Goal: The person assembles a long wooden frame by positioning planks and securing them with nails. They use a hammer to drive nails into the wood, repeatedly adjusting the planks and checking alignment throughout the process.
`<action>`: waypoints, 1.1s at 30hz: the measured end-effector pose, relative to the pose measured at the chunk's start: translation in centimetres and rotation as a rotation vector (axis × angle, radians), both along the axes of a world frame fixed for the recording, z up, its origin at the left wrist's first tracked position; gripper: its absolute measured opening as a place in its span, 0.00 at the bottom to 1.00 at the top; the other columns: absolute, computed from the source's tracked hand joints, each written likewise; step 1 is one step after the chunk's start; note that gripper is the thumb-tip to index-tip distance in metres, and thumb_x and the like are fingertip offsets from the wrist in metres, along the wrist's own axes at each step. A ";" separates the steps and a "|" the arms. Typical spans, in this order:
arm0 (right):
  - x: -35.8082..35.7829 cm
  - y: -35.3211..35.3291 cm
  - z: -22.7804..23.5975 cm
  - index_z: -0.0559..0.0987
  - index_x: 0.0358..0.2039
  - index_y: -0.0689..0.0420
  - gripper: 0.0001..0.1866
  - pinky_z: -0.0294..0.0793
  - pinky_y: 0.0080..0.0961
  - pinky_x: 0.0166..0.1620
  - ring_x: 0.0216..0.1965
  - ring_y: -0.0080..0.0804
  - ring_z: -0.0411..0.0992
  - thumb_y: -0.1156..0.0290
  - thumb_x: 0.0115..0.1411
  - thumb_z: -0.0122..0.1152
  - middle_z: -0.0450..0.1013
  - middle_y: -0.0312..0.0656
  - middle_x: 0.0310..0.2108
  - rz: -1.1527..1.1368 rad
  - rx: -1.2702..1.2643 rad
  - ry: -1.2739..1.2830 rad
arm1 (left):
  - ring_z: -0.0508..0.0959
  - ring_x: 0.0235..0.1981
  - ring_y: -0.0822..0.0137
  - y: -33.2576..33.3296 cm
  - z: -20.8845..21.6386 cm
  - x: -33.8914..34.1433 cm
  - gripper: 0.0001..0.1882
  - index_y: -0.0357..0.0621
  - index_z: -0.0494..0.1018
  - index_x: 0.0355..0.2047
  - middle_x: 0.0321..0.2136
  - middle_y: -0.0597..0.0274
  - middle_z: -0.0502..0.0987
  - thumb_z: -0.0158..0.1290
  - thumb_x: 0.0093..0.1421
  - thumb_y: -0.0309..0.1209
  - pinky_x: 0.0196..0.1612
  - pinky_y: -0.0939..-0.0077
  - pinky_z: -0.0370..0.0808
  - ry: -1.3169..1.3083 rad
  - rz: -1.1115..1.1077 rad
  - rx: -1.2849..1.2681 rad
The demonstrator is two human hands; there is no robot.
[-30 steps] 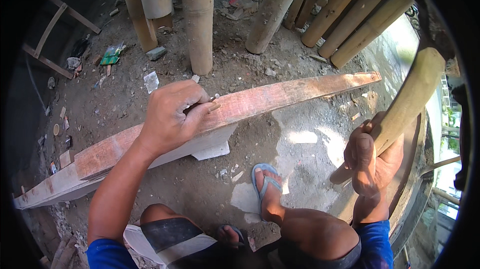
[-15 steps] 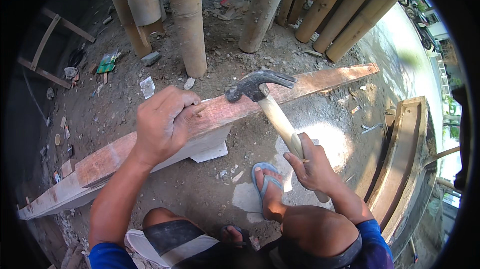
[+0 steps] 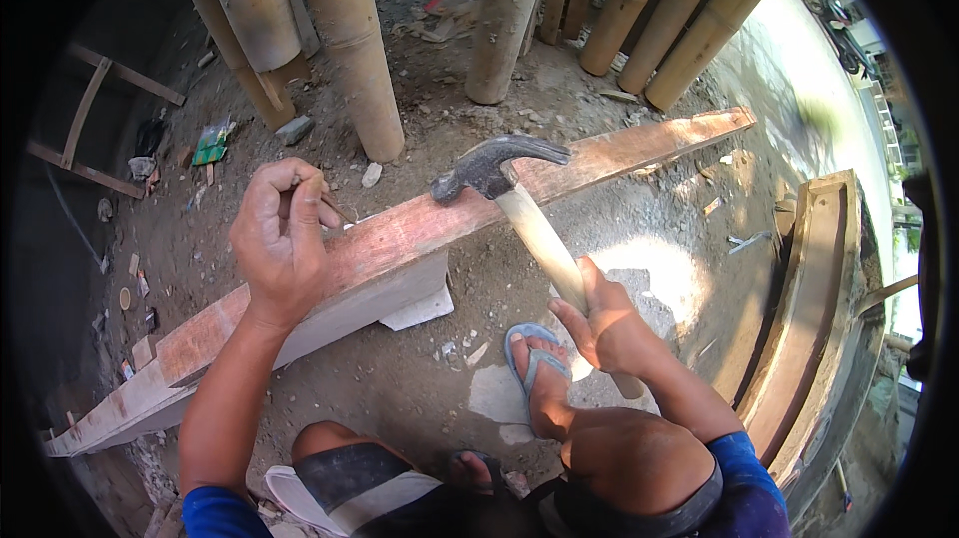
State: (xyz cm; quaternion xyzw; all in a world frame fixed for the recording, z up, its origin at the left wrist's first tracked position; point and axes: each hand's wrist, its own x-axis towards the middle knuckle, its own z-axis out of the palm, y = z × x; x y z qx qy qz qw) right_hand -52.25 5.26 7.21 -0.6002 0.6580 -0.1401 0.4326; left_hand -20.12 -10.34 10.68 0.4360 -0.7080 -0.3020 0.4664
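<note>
A long reddish wooden plank (image 3: 420,238) lies across the dirt ground from lower left to upper right. My left hand (image 3: 280,238) rests over the plank and pinches a thin nail (image 3: 338,208) upright against the plank's top edge. My right hand (image 3: 604,323) grips the pale wooden handle of a claw hammer (image 3: 499,170). The dark steel hammer head hovers just above the plank, a little to the right of the nail. A white block (image 3: 400,298) props the plank from below.
Several thick bamboo poles (image 3: 345,48) stand behind the plank. A curved wooden frame (image 3: 809,308) lies at the right. My foot in a blue sandal (image 3: 534,368) rests on the ground below the hammer. Scraps and litter (image 3: 210,143) lie at the left.
The hammer came down from high at the right to just above the plank. My left hand lifted off the plank's face and now holds the nail at its edge.
</note>
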 end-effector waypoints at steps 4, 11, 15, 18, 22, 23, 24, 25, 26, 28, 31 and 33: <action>0.4 0.1 -0.7 0.61 0.58 0.65 0.27 0.73 0.54 0.37 0.32 0.71 0.75 0.63 0.70 0.62 0.76 0.66 0.30 0.025 -0.052 -0.021 | 0.83 0.32 0.69 -0.5 -0.2 0.0 0.03 0.34 0.75 0.42 0.40 0.52 0.76 0.54 0.69 0.18 0.35 0.77 0.80 -0.156 -0.219 -0.267; 0.8 -0.1 -0.5 0.62 0.50 0.62 0.21 0.72 0.55 0.35 0.33 0.72 0.75 0.64 0.69 0.62 0.76 0.66 0.29 -0.042 -0.002 -0.081 | 0.83 0.33 0.68 1.6 0.5 -0.5 0.05 0.33 0.78 0.42 0.39 0.52 0.78 0.54 0.68 0.16 0.39 0.74 0.80 -0.037 -0.146 0.083; 1.0 -0.1 -0.4 0.62 0.48 0.61 0.21 0.72 0.55 0.36 0.34 0.72 0.75 0.64 0.69 0.62 0.76 0.66 0.30 -0.085 0.028 -0.117 | 0.82 0.34 0.67 3.5 1.9 0.2 0.07 0.33 0.79 0.41 0.36 0.55 0.79 0.55 0.64 0.15 0.41 0.75 0.77 -0.330 -0.082 0.194; 1.1 0.0 -0.5 0.62 0.48 0.61 0.21 0.72 0.55 0.37 0.35 0.72 0.75 0.63 0.69 0.62 0.76 0.66 0.30 -0.086 0.026 -0.118 | 0.79 0.36 0.68 3.9 2.8 0.9 0.07 0.33 0.80 0.40 0.35 0.58 0.79 0.57 0.62 0.15 0.41 0.76 0.75 -0.514 -0.108 0.076; 1.1 -0.1 -0.5 0.62 0.48 0.61 0.21 0.72 0.54 0.37 0.35 0.73 0.75 0.63 0.69 0.62 0.76 0.66 0.30 -0.097 0.096 -0.089 | 0.77 0.34 0.68 4.5 3.1 1.1 0.08 0.33 0.81 0.39 0.35 0.57 0.78 0.58 0.60 0.15 0.40 0.75 0.74 -0.555 -0.025 0.085; 1.0 -0.1 -0.5 0.62 0.48 0.61 0.21 0.72 0.54 0.37 0.34 0.73 0.75 0.63 0.69 0.62 0.76 0.66 0.30 -0.094 0.091 -0.093 | 0.77 0.34 0.68 4.5 3.1 1.1 0.08 0.33 0.81 0.39 0.35 0.56 0.78 0.58 0.59 0.15 0.39 0.75 0.74 -0.506 -0.015 0.129; 1.0 -0.2 -0.5 0.62 0.48 0.61 0.21 0.72 0.54 0.37 0.34 0.73 0.75 0.63 0.69 0.62 0.76 0.66 0.30 -0.091 0.085 -0.095 | 0.77 0.34 0.68 4.6 3.2 1.2 0.08 0.33 0.81 0.39 0.35 0.57 0.78 0.59 0.59 0.15 0.39 0.76 0.74 -0.496 -0.014 0.139; 1.0 -0.2 -0.5 0.62 0.48 0.61 0.21 0.72 0.54 0.37 0.34 0.73 0.75 0.63 0.69 0.62 0.76 0.66 0.30 -0.086 0.090 -0.096 | 0.77 0.33 0.68 4.7 3.2 1.3 0.08 0.33 0.81 0.39 0.35 0.57 0.78 0.59 0.59 0.15 0.39 0.76 0.74 -0.481 -0.018 0.164; 1.0 -0.1 -0.5 0.62 0.48 0.61 0.21 0.72 0.54 0.37 0.34 0.73 0.75 0.63 0.69 0.62 0.76 0.66 0.30 -0.088 0.083 -0.091 | 0.77 0.33 0.68 4.7 3.3 1.4 0.08 0.33 0.81 0.40 0.35 0.57 0.78 0.59 0.59 0.15 0.39 0.76 0.74 -0.448 -0.013 0.202; 1.0 -0.1 -0.5 0.62 0.48 0.61 0.21 0.72 0.54 0.37 0.34 0.73 0.75 0.62 0.69 0.61 0.76 0.66 0.30 -0.091 0.088 -0.073 | 0.76 0.32 0.69 4.7 3.4 1.5 0.08 0.32 0.80 0.39 0.35 0.57 0.78 0.59 0.59 0.15 0.38 0.76 0.73 -0.440 -0.007 0.195; 1.2 0.1 -0.8 0.64 0.53 0.60 0.19 0.74 0.42 0.35 0.28 0.52 0.76 0.72 0.69 0.62 0.76 0.54 0.26 -0.088 0.064 -0.023 | 0.75 0.31 0.70 4.4 3.5 1.5 0.05 0.32 0.79 0.37 0.34 0.59 0.77 0.58 0.60 0.15 0.37 0.76 0.73 -0.496 0.006 0.228; 1.2 0.1 -1.0 0.64 0.53 0.60 0.19 0.74 0.42 0.35 0.27 0.52 0.76 0.71 0.69 0.62 0.76 0.54 0.26 -0.084 0.027 -0.043 | 0.74 0.30 0.71 4.1 3.4 1.4 0.04 0.32 0.78 0.36 0.33 0.59 0.76 0.58 0.60 0.16 0.36 0.75 0.72 -0.521 0.024 0.242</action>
